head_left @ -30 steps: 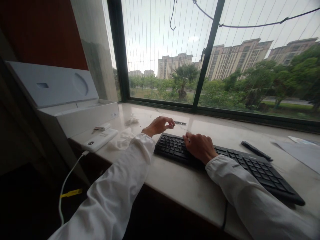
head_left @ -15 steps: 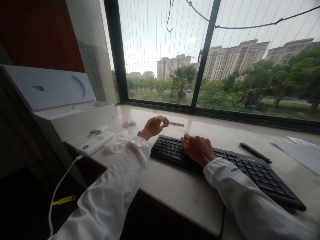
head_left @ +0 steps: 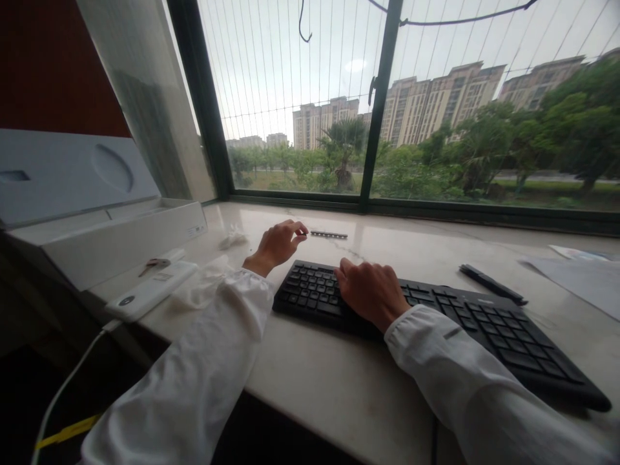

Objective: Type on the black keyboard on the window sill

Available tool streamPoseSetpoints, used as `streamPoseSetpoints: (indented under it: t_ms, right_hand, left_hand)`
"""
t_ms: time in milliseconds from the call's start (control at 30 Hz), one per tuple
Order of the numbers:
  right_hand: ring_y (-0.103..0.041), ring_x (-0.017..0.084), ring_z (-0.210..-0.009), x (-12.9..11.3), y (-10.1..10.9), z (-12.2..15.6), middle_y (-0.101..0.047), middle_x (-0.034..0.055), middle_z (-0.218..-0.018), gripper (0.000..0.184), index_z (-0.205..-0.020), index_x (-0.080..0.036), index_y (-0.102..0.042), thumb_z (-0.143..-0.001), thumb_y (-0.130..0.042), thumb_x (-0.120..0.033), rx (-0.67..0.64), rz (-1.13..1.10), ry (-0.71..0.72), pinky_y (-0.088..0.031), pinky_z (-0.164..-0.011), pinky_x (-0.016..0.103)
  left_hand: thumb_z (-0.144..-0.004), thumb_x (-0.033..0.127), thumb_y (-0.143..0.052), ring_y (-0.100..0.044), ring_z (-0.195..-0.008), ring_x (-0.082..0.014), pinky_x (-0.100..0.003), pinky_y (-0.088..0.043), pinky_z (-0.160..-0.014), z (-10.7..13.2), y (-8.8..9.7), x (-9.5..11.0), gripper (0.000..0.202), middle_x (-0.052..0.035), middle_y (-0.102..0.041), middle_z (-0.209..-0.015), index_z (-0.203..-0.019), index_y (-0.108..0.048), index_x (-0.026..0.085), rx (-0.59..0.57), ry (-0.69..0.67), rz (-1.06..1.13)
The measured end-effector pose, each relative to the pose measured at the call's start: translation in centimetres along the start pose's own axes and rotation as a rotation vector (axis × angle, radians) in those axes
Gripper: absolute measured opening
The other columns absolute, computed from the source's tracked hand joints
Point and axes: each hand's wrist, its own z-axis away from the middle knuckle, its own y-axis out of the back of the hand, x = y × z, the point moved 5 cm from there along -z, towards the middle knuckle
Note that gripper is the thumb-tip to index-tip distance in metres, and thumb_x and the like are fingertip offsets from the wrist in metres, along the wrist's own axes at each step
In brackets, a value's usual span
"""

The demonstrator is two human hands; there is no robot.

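Observation:
My left hand (head_left: 278,244) is above the table behind the keyboard, its thumb and index finger pinched together. A small dark bit shows at the fingertips, too small to name. Just right of them lies a thin row of small dark pieces (head_left: 329,234) with light spots. My right hand (head_left: 371,289) rests over the middle of the black keyboard (head_left: 314,290), fingers curled in and thumb side toward the keyboard's back edge. Whatever is inside those fingers is hidden, as are the keys beneath the hand.
At left stand an open white box (head_left: 121,239), a white power bank (head_left: 150,290) with a cable, a key (head_left: 154,265) and crumpled tissue (head_left: 203,284). A black pen-like object (head_left: 491,284) and papers (head_left: 576,281) lie at right. A window (head_left: 300,155) closes off the back.
The view has turned slightly right, so things sit further left. My left fingertips have drawn a little away from the row's left end. My right hand stays on the keyboard.

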Motion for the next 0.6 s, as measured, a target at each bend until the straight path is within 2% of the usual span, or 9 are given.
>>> streamPoseSetpoints:
  t_ms: [100,200,333,500,600]
  right_hand:
    - [-0.06,0.024,-0.08,-0.2,0.1,0.1,-0.065,0.011,-0.083,0.05,-0.101,-0.019,-0.056,-0.091,-0.02,-0.052,0.022,-0.042,0.01,-0.036,-0.07,0.034]
    - [-0.054,0.027,-0.097,-0.5,0.0,0.2,-0.062,0.0158,-0.102,0.068,-0.115,-0.015,-0.052,-0.084,-0.02,-0.066,0.075,-0.057,0.037,-0.033,-0.082,0.037]
    - [-0.05,0.03,-0.106,-0.4,-1.3,0.1,-0.058,0.0207,-0.112,0.089,-0.133,-0.01,-0.038,-0.077,-0.013,-0.076,-0.03,-0.06,0.031,-0.023,-0.092,0.046]
    - [-0.048,0.031,-0.11,-0.3,-2.0,0.0,-0.056,0.0218,-0.117,0.092,-0.137,-0.012,-0.034,-0.076,-0.01,-0.077,-0.095,-0.059,0.03,-0.02,-0.092,0.048]
    - [-0.049,0.03,-0.108,-0.4,-1.6,0.1,-0.057,0.0212,-0.115,0.089,-0.136,-0.012,-0.036,-0.077,-0.011,-0.075,-0.085,-0.041,0.044,-0.02,-0.091,0.048]
  left_hand:
    - [-0.085,0.035,-0.053,-0.057,-0.083,-0.0164,-0.03,-0.044,-0.077,0.0,-0.1,0.0,0.016,0.0,-0.063,-0.097,-0.094,-0.063,0.028,-0.008,0.003,-0.006]
    - [-0.084,0.035,-0.054,-0.057,-0.083,-0.0168,-0.03,-0.044,-0.077,0.1,-0.2,-0.1,0.016,-0.0002,-0.063,-0.097,-0.094,-0.063,0.028,-0.029,0.023,-0.007]
    - [-0.084,0.035,-0.053,-0.058,-0.085,-0.0169,-0.03,-0.044,-0.078,0.2,-0.2,-0.1,0.016,-0.0005,-0.064,-0.098,-0.095,-0.063,0.027,-0.053,0.044,0.001]
    - [-0.083,0.034,-0.054,-0.059,-0.086,-0.0167,-0.03,-0.044,-0.081,0.2,-0.1,0.0,0.016,-0.0001,-0.065,-0.096,-0.094,-0.064,0.026,-0.049,0.025,0.039]
    - [-0.081,0.032,-0.057,-0.06,-0.086,-0.0161,-0.03,-0.044,-0.083,0.1,0.0,0.7,0.016,0.0007,-0.067,-0.092,-0.093,-0.065,0.025,-0.059,-0.053,0.115]
